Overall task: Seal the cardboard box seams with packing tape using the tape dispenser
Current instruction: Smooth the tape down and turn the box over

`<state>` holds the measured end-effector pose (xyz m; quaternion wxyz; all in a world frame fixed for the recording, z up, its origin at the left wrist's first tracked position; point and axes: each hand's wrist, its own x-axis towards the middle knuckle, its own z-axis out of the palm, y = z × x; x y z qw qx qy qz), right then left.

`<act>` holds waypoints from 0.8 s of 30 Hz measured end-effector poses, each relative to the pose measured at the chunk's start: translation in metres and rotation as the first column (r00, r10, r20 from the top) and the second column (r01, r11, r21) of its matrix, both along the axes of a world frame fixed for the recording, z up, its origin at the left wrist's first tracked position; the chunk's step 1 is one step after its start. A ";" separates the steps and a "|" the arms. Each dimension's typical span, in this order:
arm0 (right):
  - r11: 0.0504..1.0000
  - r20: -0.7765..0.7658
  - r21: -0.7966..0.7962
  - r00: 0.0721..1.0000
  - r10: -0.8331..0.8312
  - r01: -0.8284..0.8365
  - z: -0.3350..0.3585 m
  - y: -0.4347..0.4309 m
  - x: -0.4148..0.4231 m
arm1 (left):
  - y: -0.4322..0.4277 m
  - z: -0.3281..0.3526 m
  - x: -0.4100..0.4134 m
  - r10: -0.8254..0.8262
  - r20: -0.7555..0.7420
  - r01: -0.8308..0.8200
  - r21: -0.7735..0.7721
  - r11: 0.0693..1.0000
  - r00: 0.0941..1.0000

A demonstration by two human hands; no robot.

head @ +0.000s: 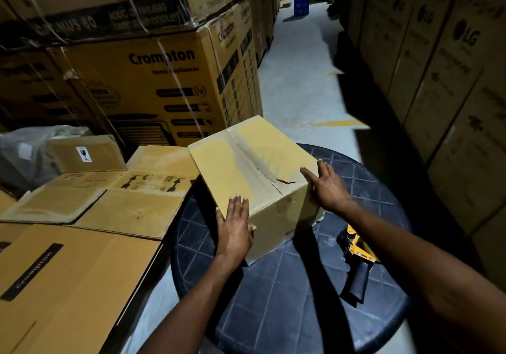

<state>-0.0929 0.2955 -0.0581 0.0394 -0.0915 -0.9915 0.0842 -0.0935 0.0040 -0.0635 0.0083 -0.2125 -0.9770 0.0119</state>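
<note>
Head view, from the left: flattened cardboard sheets [90, 208] lie spread out low down, one printed with arrows and another with a Crompton band. Behind them sits a small carton [85, 155] with a fragile label, beside crumpled plastic wrap [27, 142]. Tall strapped Crompton cartons [164, 85] are stacked further back. Toward the middle, a round dark table [273, 299] with a grid pattern carries the cardboard box [246, 167], which stands closed on the table's far left part, one corner turned toward the camera. A seam runs along its top with a pale grey, scuffed strip around it and a small tear near the right edge. The left hand [235, 225] lies flat on the near top edge, fingers straight and together, thumb down on the front face. The right hand [325, 186] presses the box's right top edge with fingers spread and straight; neither of the hands grips anything. Right of the box, apart from it and partly under the right forearm, the tape dispenser [358, 255] lies on the table, yellow body and black handle, untouched. A pale floor aisle [298, 79] runs away behind, and LG cartons [451, 79] line the right side.
</note>
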 end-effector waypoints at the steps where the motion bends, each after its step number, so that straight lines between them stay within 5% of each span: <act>1: 1.000 -0.016 0.010 1.000 -0.018 0.018 -0.002 -0.003 0.005 | -0.003 0.000 -0.003 -0.007 0.002 0.007 0.020 1.000 1.000; 10: 0.983 -0.235 -0.079 0.956 -0.178 0.164 -0.033 -0.060 0.081 | -0.027 0.000 -0.050 0.107 -0.041 -0.108 -0.016 0.994 0.993; 17: 0.984 -0.241 -0.162 0.964 -0.113 0.074 -0.046 -0.050 0.100 | 0.013 0.009 -0.046 0.194 0.044 -0.195 0.027 0.980 0.980; 24: 0.968 -0.333 -0.215 0.923 -0.194 0.126 -0.059 -0.021 0.131 | 0.091 0.008 0.015 -0.186 -0.045 0.189 0.064 0.980 0.981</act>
